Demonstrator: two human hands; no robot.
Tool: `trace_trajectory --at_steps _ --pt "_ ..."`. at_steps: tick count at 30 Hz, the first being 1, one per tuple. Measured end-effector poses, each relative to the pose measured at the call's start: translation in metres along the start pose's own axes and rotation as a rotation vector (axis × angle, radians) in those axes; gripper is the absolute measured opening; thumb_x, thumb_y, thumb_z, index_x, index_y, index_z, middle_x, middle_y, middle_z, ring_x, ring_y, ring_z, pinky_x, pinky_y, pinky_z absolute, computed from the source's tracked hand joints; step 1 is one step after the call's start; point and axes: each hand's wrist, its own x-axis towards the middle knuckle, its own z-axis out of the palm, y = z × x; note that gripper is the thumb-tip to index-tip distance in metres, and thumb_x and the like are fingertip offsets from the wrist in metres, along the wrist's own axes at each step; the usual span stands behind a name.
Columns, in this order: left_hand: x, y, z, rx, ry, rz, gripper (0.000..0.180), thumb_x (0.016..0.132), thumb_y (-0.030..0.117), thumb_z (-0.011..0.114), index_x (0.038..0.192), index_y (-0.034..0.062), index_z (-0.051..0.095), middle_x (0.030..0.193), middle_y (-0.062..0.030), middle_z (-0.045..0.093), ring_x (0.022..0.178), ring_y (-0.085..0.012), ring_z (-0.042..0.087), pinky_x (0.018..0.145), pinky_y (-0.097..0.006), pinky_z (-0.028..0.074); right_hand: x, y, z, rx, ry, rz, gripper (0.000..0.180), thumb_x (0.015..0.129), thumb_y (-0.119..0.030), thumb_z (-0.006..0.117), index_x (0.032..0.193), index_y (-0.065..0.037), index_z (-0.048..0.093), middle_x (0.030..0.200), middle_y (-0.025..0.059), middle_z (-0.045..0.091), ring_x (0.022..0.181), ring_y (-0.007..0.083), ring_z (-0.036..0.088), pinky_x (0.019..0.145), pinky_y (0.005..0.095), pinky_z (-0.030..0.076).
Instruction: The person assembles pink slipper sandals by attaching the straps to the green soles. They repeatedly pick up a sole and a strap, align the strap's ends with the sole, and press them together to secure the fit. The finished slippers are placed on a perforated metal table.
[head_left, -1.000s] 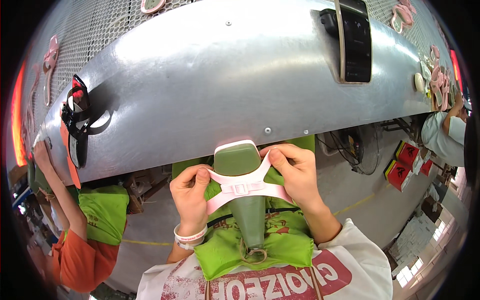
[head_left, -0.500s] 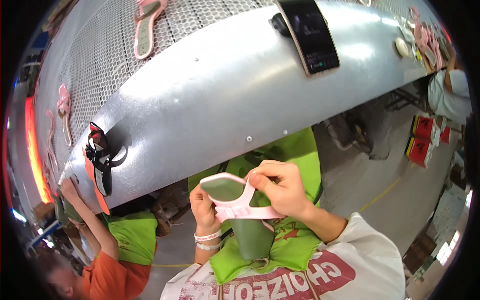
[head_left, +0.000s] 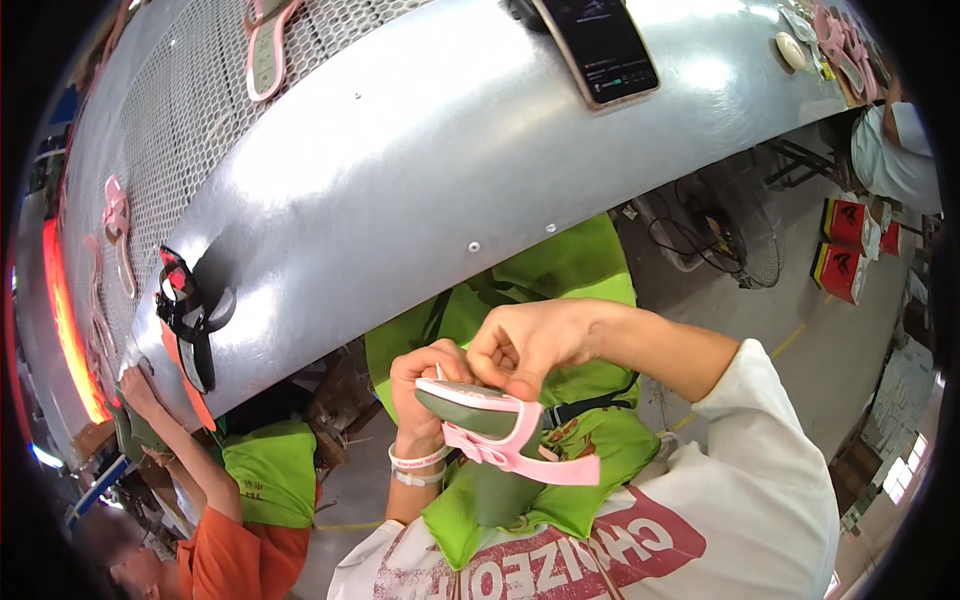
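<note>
My left hand [head_left: 425,385] is closed round the far end of a pink sandal [head_left: 490,450], tilted in front of my chest. Its pink strap has a bow, and a loose strap end sticks out to the right. A dark green foot form [head_left: 505,497] fills the sandal and reaches down to my green apron [head_left: 590,425]. Curled over the sandal's upper edge, my right hand [head_left: 535,345] has its thumb against the strap; what its fingertips pinch, if anything, is hidden. A thin pale tip pokes up beside my left fingers.
A metal table edge [head_left: 400,180] curves ahead, beside a mesh conveyor [head_left: 190,100] carrying pink sandals [head_left: 265,65]. A phone [head_left: 600,50] and a black sandal [head_left: 190,315] are on the metal. A co-worker in an orange shirt [head_left: 240,540] works at left; a fan [head_left: 745,245] stands right.
My right hand has left the raised strap and come over the sandal's upper edge, its elbow lifting outward. The sandal has tipped, and its strap end now hangs free. The view has shifted slightly.
</note>
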Motion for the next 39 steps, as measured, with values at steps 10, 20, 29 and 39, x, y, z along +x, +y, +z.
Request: trace_trajectory --at_steps 10,20,29,39 --pt "-0.009 0.011 0.002 0.224 0.208 -0.041 0.024 0.095 0.018 0.061 0.086 -0.0039 0.062 0.077 0.0003 0.058 0.067 -0.0055 0.048 0.058 -0.021 0.039 -0.03 -0.014 0.099 -1.274 0.954 -0.482 0.033 0.071 -0.014 0.08 0.095 0.004 0.067 0.086 0.014 0.065 0.079 0.0233 0.063 0.071 0.0325 0.048" --pt "-0.012 0.045 0.051 0.743 0.311 0.318 0.016 0.083 0.009 0.07 0.077 -0.0046 0.066 0.066 -0.0085 0.06 0.058 -0.0113 0.054 0.052 -0.025 0.04 -0.026 -0.035 0.067 -0.851 0.766 -0.427 0.044 0.079 -0.035 0.072 0.092 0.006 0.062 0.087 0.0078 0.058 0.077 0.0129 0.055 0.066 0.0247 0.041" --pt "-0.021 0.05 0.036 0.445 0.197 0.099 0.016 0.085 0.009 0.068 0.076 -0.0032 0.064 0.068 -0.0051 0.062 0.06 -0.0095 0.055 0.053 -0.023 0.042 -0.001 -0.012 0.048 -0.95 0.796 -0.782 0.039 0.07 -0.028 0.083 0.062 -0.002 0.054 0.059 0.0039 0.054 0.051 0.0117 0.047 0.047 0.0258 0.035" --pt "0.006 0.041 0.016 0.066 -0.305 -0.38 0.028 0.084 0.023 0.073 0.077 -0.002 0.062 0.065 -0.0024 0.058 0.055 -0.0084 0.051 0.049 -0.023 0.038 0.006 -0.009 0.045 -0.743 0.575 -0.882 0.04 0.066 -0.029 0.084 0.064 -0.001 0.056 0.058 0.0057 0.054 0.052 0.0157 0.05 0.047 0.0289 0.037"
